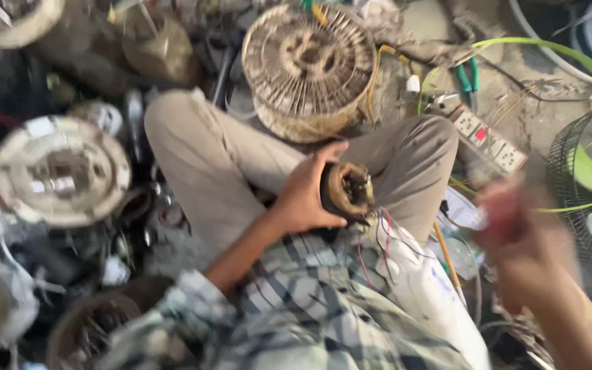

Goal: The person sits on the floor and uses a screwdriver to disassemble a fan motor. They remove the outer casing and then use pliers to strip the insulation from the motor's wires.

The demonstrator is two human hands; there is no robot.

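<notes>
In your lap, just below the large round wound stator with pale copper-coloured coils [308, 68] that rests between your knees, your left hand [306, 195] is clasped around a small dark cylindrical motor winding with a brownish coil face [346, 190]. Your fingers wrap its left side and rim, with the thumb underneath, so the coil face points away to the right of your palm. It looks dense and heavy for its size, rigid in the metal core but delicate at the windings; keep your hold on the outer shell, as now, not on the coils. Thin red, white and dark lead wires [378, 233] trail from its lower edge toward your checked shirt, loose and easy to snag.

Your right hand [515, 226], well to the right of the large stator and lower, is badly blurred; it seems to carry something reddish, but I cannot tell whether it is clenched or loose. A white power strip [491, 140] lies just right of your knee.
</notes>
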